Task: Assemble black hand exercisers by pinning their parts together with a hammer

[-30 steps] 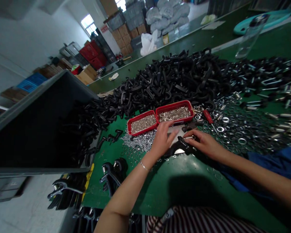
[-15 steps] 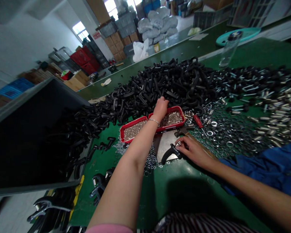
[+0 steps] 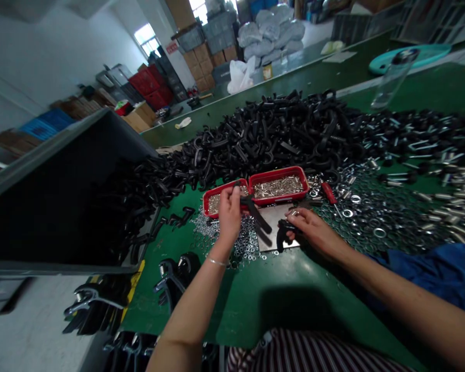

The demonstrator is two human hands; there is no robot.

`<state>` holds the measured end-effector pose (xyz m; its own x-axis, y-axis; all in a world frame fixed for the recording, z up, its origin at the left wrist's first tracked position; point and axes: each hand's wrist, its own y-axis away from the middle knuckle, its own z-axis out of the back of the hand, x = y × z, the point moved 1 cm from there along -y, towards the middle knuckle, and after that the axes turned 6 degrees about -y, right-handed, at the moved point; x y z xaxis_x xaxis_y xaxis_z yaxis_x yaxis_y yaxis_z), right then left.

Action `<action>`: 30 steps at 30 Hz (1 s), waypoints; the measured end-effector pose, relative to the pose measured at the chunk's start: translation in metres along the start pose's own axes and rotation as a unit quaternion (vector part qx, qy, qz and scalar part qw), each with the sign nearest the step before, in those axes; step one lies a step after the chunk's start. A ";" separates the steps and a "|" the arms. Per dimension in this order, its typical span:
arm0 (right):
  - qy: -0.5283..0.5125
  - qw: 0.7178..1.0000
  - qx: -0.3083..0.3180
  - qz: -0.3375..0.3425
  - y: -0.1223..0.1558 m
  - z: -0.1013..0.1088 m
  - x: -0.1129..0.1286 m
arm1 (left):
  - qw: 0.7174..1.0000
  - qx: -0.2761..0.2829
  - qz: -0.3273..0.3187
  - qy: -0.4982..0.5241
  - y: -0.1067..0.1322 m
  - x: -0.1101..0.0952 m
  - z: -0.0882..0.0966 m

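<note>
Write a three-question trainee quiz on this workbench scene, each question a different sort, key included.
1. True or false: the left hand holds a black plastic piece in front of the red trays.
2. What lies under the right hand? A) metal plate B) cardboard box C) blue cloth
3. Fill in: the screwdriver beside the trays has a ___ handle.

Key: 1 true; 2 A; 3 red.
</note>
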<state>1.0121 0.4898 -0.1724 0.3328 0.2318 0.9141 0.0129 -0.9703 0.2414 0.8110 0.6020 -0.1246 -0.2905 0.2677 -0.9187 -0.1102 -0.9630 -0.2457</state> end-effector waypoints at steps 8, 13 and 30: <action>0.164 0.985 0.039 -0.040 0.004 -0.024 0.011 | 0.982 0.050 0.172 0.053 0.101 0.024 -0.023; 0.419 0.900 0.016 0.120 0.010 -0.037 0.031 | 0.983 0.047 0.170 0.043 0.102 0.019 -0.028; 0.453 0.861 -0.017 0.233 -0.018 -0.026 0.038 | 0.996 0.031 0.028 -0.079 0.061 0.002 -0.049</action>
<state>1.0002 0.5175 -0.1333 -0.5768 -0.2086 0.7898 0.0442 -0.9734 -0.2249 0.8508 0.5424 -0.1562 -0.4435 0.2190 -0.8691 -0.1463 -0.9744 -0.1709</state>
